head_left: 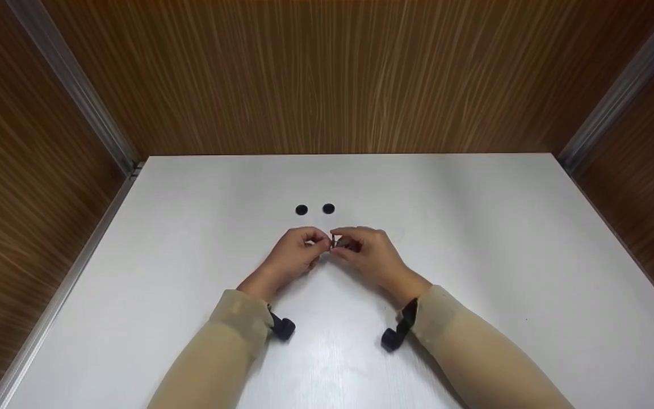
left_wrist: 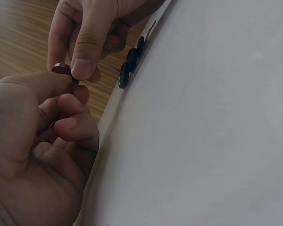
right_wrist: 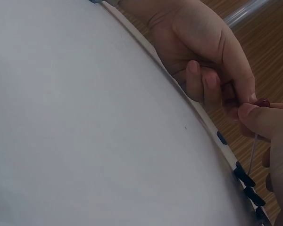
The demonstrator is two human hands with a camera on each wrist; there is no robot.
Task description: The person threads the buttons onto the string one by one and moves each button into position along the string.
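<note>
Bead (left_wrist: 61, 68), small, reddish-brown and disc-shaped, sits pinched between the fingertips of two hands meeting above the middle of a white counter (head_left: 474, 255). In the left wrist view the right hand (left_wrist: 92, 33) comes down from above, its thumb and forefinger closed on the bead's near edge, while the left hand (left_wrist: 37, 141) rises from below with its thumb tip pressed against the same piece and its other fingers (left_wrist: 70, 125) curled in toward the palm. The right wrist view shows the bead (right_wrist: 262, 101) again as a dark red sliver at the point where the left hand's (right_wrist: 203, 52) fingertips meet the right thumb; a thin pale thread (right_wrist: 253, 153) hangs down from it, just beside the right hand's fingers. From the head camera the left hand (head_left: 296, 253) and right hand (head_left: 369, 253) touch at the fingertips, the bead (head_left: 334, 242) only a tiny dark speck between them, held clear of the counter. Two black discs (head_left: 315, 209) lie side by side on the counter just beyond the hands, apart from each other and from the fingers. Both forearms wear tan sleeves (head_left: 463, 346), each with a black strap (head_left: 396, 335) at the wrist. Wood-grain panels (head_left: 327, 74) wall in the counter on three sides.
</note>
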